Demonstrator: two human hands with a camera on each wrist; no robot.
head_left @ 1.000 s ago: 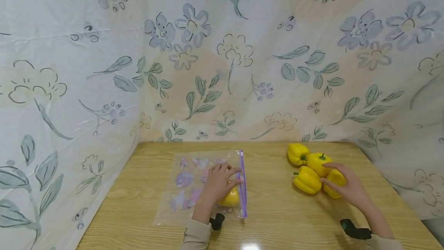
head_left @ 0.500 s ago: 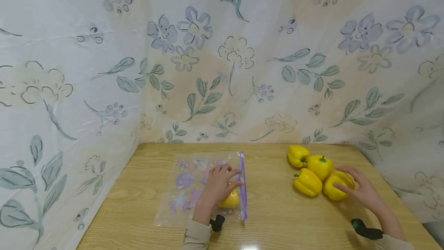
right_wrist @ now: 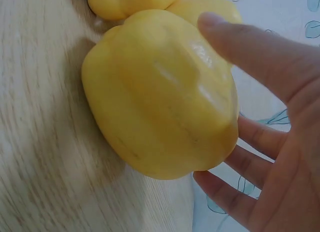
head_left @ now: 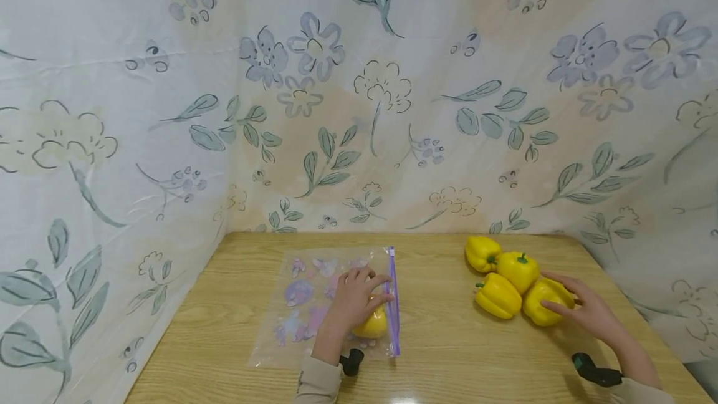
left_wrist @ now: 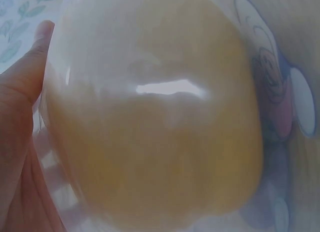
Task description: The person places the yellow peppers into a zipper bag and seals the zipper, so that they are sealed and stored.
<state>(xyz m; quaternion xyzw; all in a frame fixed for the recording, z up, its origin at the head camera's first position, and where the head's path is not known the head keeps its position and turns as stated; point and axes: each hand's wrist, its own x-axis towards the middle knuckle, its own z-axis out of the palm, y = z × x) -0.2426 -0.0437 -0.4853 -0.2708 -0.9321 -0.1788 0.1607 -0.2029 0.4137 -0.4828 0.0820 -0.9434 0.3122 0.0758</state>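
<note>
A clear zip bag (head_left: 297, 323) with a pastel cartoon print lies on the table, its purple zip edge toward the right. Inside it is a yellow bell pepper (head_left: 371, 324), seen through the plastic in the left wrist view. My left hand (head_left: 350, 298) holds the bag near its mouth, thumb and fingers reaching the zip edge. On the right, my right hand (head_left: 591, 310) grips another yellow bell pepper (right_wrist: 160, 96), thumb over one side and fingers along the other. That pepper rests on the table beside three more yellow bell peppers (head_left: 498, 295), which sit close together.
The wooden table (head_left: 437, 329) ends at the back against a floral fabric backdrop (head_left: 392, 111), which also hangs along both sides. Black wrist devices (head_left: 596, 371) sit at both wrists, below the hands.
My right hand has moved right and slightly down from over the pepper group to the rightmost pepper's outer side. The left hand has stayed on the bag.
</note>
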